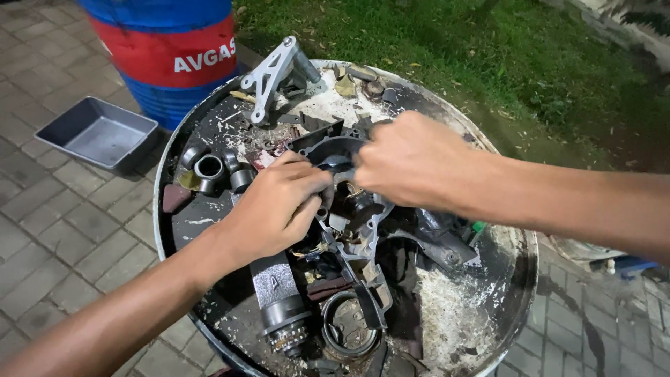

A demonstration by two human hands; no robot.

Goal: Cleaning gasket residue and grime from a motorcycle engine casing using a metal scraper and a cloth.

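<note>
Both hands meet over the middle of a grimy round drum top (488, 300) that serves as a workbench. The left hand (276, 206) comes in from the lower left with the forearm angled upward, knuckles up, fingers curled down and pinched closed on the near edge of a dark engine casing (328, 150) lying at the drum top's centre. The right hand (412, 164) reaches in from the right edge, forearm nearly level, wrist bent slightly down; its fingers are closed into a loose fist on the same casing, though what exactly the fingertips grip is hidden under the hand.

Around them, a grey cast metal bracket (272, 73) lies tilted near the far edge of the drum top. Short metal sleeves (209, 167) sit by the left edge, just beyond the left hand. A knurled cylindrical part (279, 300) lies toward the near edge below the left wrist, with a round ring-shaped part (349, 328) just beside it. White residue and debris cover the surface.

Off the drum, a grey plastic tray (98, 132) rests on the paving at left, beside a blue and red barrel (167, 49). Grass (488, 56) lies beyond.
</note>
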